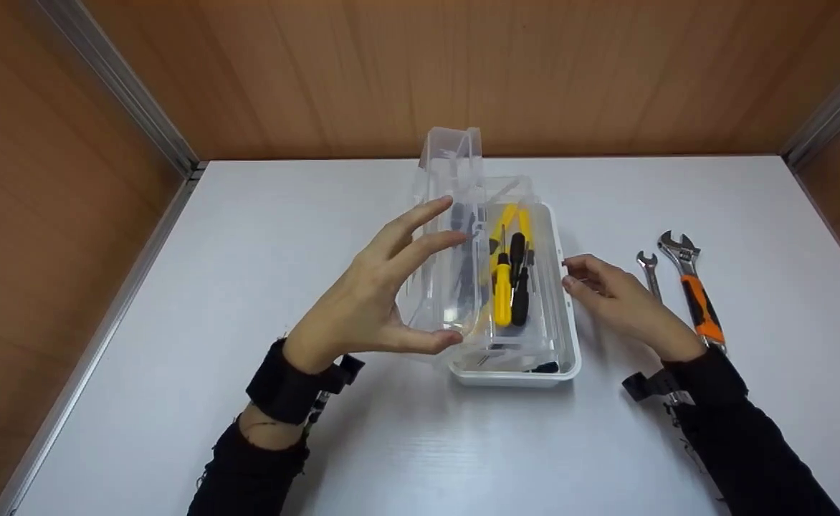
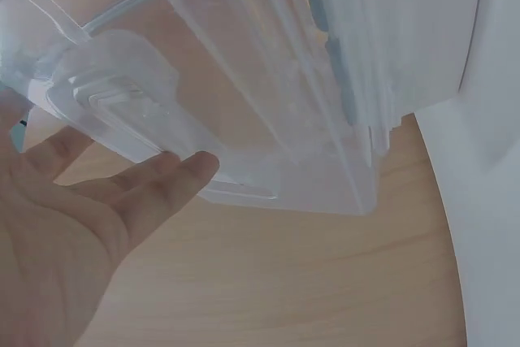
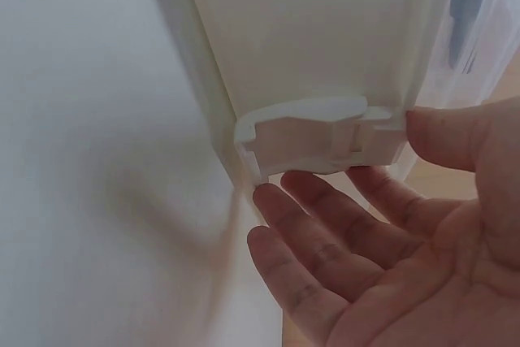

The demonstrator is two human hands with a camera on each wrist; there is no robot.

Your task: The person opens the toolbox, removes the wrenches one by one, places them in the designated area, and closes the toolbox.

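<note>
Cupping the raised clear lid from its outer side, the left hand has fingers spread and nearly straight, thumb low near the lid's front corner; in the left wrist view the fingertips just touch the lid by its moulded latch tab, nothing gripped; lid stands near upright along the left long wall of the toolbox; likely light, thin, flexible plastic, smooth and a bit slippery, best steadied by its rim or tab rather than the broad panel; toolbox sits mid-table, long axis running from the person toward the back wall; inside it, yellow and black screwdrivers lie along that same axis, tips pointing away; right of the toolbox, the right hand rests at the white side latch, fingers loosely curled and slightly apart, fingertips touching it, not clamped; further right of the toolbox lie a small spanner and an orange-handled adjustable wrench, heads pointing away.
</note>
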